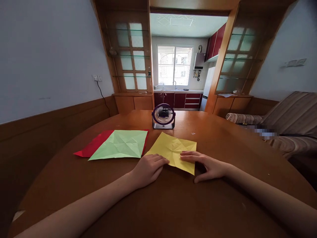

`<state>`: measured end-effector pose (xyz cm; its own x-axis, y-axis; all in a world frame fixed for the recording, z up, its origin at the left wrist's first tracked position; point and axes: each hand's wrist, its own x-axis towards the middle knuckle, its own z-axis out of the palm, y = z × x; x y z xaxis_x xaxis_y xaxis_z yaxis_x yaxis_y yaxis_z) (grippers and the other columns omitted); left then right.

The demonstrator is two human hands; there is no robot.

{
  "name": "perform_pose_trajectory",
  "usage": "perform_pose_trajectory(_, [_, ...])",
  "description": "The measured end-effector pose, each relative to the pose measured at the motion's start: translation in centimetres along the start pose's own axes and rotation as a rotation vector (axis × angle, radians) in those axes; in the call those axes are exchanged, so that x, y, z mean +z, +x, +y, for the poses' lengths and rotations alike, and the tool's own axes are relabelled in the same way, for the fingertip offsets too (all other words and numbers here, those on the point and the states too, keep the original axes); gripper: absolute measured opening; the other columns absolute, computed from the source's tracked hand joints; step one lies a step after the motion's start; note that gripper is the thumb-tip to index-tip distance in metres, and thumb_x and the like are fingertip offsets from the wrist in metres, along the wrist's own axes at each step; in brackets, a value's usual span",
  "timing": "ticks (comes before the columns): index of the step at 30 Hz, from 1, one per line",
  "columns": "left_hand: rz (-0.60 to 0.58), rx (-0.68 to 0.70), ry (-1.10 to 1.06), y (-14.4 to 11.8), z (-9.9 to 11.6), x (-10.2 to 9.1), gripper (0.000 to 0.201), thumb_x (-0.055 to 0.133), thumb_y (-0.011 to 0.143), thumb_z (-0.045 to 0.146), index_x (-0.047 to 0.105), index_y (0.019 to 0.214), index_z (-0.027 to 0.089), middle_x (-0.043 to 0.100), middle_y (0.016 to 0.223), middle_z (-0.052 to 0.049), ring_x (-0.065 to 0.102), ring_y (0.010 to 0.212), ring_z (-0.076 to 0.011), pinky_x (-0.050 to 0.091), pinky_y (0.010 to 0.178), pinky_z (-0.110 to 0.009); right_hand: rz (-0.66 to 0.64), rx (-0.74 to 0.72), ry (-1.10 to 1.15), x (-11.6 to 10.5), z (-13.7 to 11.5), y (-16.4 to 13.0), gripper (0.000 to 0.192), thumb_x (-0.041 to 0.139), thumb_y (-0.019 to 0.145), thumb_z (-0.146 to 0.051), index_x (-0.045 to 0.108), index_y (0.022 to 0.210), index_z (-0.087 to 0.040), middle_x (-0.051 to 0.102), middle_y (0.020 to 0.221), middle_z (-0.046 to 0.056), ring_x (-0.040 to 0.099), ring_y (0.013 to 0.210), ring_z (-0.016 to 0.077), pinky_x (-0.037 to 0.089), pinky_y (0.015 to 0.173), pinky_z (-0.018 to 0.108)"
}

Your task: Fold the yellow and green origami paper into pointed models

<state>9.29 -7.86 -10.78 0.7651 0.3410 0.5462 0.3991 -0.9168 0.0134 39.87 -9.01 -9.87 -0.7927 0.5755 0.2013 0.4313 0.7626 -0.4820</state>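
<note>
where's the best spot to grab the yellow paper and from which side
Probably pinch the yellow paper by its near right corner, coming from the right: that corner juts out and seems slightly raised, which may leave room for a thumb beneath, and the right hand is beside it.

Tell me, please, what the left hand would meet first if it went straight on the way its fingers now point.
Moving on across the yellow paper, the left hand would likely meet the fingers of the right hand first, though their exact heights are unclear.
</note>
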Motion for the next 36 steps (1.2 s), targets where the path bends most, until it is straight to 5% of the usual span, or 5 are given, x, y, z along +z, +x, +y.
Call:
perform_pose_trajectory(6, [0.036, 0.108, 0.070, 0.0, 0.7, -0.3, 0.026, 0.039, 0.093, 0.012, 0.058, 0.111, 0.016, 0.071, 0.097, -0.008, 0.067, 0.084, -0.0184, 0.050, 0.070, -0.029, 0.098, -0.038, -0.188, 0.1, 1.0, -0.1, 0.042, 0.039, 0.100, -0.026, 0.045, 0.141, -0.027, 0.048, 0.143, 0.009, 0.045, 0.132, 0.0217, 0.037, 0.110, 0.046])
perform_pose_trajectory(14, [-0.051, 0.104, 0.148, 0.0, 0.3, -0.2, 0.019, 0.042, 0.087, 0.012, 0.059, 0.094, 0.016, 0.070, 0.092, -0.008, 0.066, 0.083, -0.0206, 0.049, 0.072, -0.033, 0.086, -0.089, -0.396, 0.0, 1.4, -0.2, 0.038, 0.039, 0.098, -0.024, 0.054, 0.133, -0.022, 0.064, 0.120, 0.012, 0.060, 0.107, 0.0228, 0.049, 0.091, 0.043])
perform_pose_trajectory(22, [-0.173, -0.019, 0.158, -0.1, 0.1, 0.2, 0.032, 0.047, 0.090, 0.023, 0.057, 0.121, 0.018, 0.067, 0.113, -0.010, 0.065, 0.096, -0.0234, 0.051, 0.078, -0.035, 0.103, -0.140, -0.420, 0.7, 0.4, 0.3, 0.033, 0.040, 0.098, -0.026, 0.060, 0.125, -0.021, 0.068, 0.100, 0.011, 0.061, 0.091, 0.0212, 0.050, 0.081, 0.038])
perform_pose_trajectory(32, [-0.121, -0.289, -0.320, 0.3, -0.1, -0.5, 0.029, 0.041, 0.095, 0.024, 0.068, 0.106, 0.021, 0.071, 0.100, -0.003, 0.066, 0.089, -0.0180, 0.051, 0.080, -0.030, 0.073, 0.021, -0.054, -3.0, 1.9, -1.5, 0.048, 0.067, 0.084, -0.038, 0.059, 0.129, -0.026, 0.063, 0.127, 0.008, 0.054, 0.121, 0.0265, 0.038, 0.106, 0.046])
perform_pose_trajectory(36, [-0.070, -0.476, -0.576, 0.5, -0.3, -0.6, 0.031, 0.046, 0.094, 0.037, 0.070, 0.100, 0.018, 0.072, 0.098, -0.004, 0.065, 0.090, -0.0210, 0.052, 0.078, -0.032, 0.043, 0.179, 0.194, -3.6, 2.4, -2.3, 0.046, 0.067, 0.082, -0.043, 0.063, 0.123, -0.023, 0.067, 0.117, 0.006, 0.060, 0.110, 0.0248, 0.046, 0.096, 0.039])
